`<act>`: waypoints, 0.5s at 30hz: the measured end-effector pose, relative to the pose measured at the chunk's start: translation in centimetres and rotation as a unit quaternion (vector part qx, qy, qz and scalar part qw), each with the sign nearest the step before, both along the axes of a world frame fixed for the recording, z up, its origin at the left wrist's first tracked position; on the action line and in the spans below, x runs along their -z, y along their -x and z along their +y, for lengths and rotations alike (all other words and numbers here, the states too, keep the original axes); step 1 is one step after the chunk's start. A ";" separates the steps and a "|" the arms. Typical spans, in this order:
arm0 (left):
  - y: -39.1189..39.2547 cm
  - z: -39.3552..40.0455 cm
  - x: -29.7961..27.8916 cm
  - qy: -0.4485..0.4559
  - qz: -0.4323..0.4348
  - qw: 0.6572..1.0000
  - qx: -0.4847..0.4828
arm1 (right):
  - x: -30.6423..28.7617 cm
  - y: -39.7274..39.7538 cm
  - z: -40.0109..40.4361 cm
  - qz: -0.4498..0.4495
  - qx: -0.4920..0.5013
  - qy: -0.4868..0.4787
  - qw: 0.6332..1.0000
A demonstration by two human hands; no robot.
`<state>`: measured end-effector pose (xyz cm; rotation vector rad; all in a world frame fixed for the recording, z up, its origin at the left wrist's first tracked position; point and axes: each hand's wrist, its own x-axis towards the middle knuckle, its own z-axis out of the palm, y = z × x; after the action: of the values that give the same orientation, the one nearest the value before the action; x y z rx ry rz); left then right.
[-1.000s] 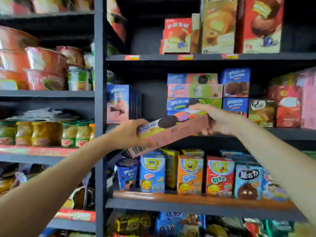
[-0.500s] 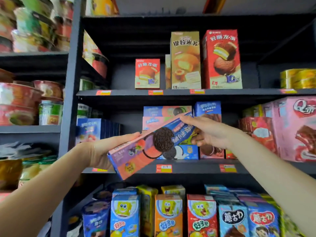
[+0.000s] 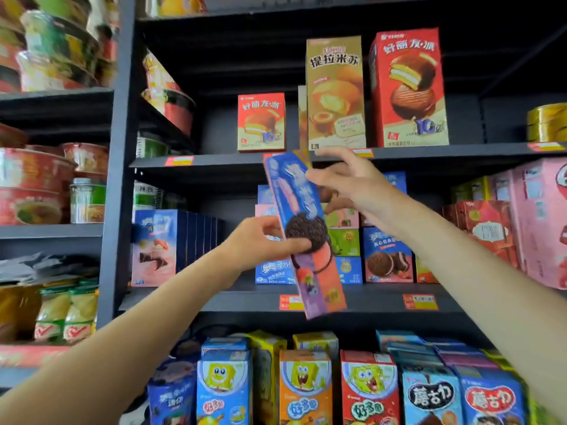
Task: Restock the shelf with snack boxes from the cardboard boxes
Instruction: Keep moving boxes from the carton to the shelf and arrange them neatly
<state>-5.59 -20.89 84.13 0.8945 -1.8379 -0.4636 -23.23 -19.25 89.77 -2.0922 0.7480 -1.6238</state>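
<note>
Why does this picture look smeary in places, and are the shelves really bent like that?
Head view: the long cookie box and right hand are motion-blurred; the left hand is sharper; the wide lens bows the shelf post; lighting is even and soft.

We hold a long cookie box (image 3: 302, 231) nearly upright in front of the middle shelf (image 3: 214, 297), our left hand (image 3: 260, 243) at its lower left edge, our right hand (image 3: 352, 182) at its upper right. Behind it lies a stack of flat boxes (image 3: 343, 240). A row of upright boxes (image 3: 171, 246) stands to the left. Three tall boxes (image 3: 336, 93) stand on the shelf above, character boxes (image 3: 303, 391) below.
</note>
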 end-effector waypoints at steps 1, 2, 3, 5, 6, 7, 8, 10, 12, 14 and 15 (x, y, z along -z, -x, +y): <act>0.1 0.0 0.0 -0.009 0.082 0.997 0.010 | 0.2 0.3 -0.1 0.049 0.036 0.030 0.998; 0.2 0.0 -0.2 -0.024 0.162 0.986 0.021 | 0.6 0.6 -0.4 0.123 0.092 0.067 0.986; 0.3 -0.1 -0.5 -0.037 0.234 0.971 0.033 | 1.2 0.9 -0.8 0.200 0.150 0.107 0.963; 0.6 -0.6 -1.1 -0.062 0.344 0.935 0.065 | 2.4 1.2 -1.8 0.312 0.242 0.188 0.899; 0.7 -0.9 -1.3 -0.073 0.376 0.920 0.086 | 2.8 1.1 -2.2 0.339 0.283 0.223 0.869; 0.9 -1.2 -1.2 -0.082 0.390 0.911 0.104 | 3.2 1.0 -2.4 0.347 0.322 0.255 0.843; 1.0 -1.4 -1.0 -0.092 0.391 0.908 0.119 | 3.3 1.1 -2.7 0.344 0.349 0.284 0.824; 0.9 -1.8 -0.4 -0.106 0.388 0.905 0.137 | 3.7 1.5 -3.4 0.340 0.381 0.321 0.798; 0.5 -2.7 -0.1 -0.100 0.402 0.903 0.114 | 4.0 2.3 -4.4 0.341 0.395 0.335 0.785; -0.3 -3.9 -0.2 -0.068 0.420 0.905 0.031 | 3.9 3.3 -5.5 0.326 0.403 0.338 0.786; -0.8 -4.7 -0.4 -0.043 0.429 0.902 -0.016 | 3.7 3.9 -6.1 0.314 0.406 0.349 0.784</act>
<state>-4.82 -25.55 84.54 0.6199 -0.9944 -0.7737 -27.11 -25.31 86.11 -3.2309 1.6494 -1.7411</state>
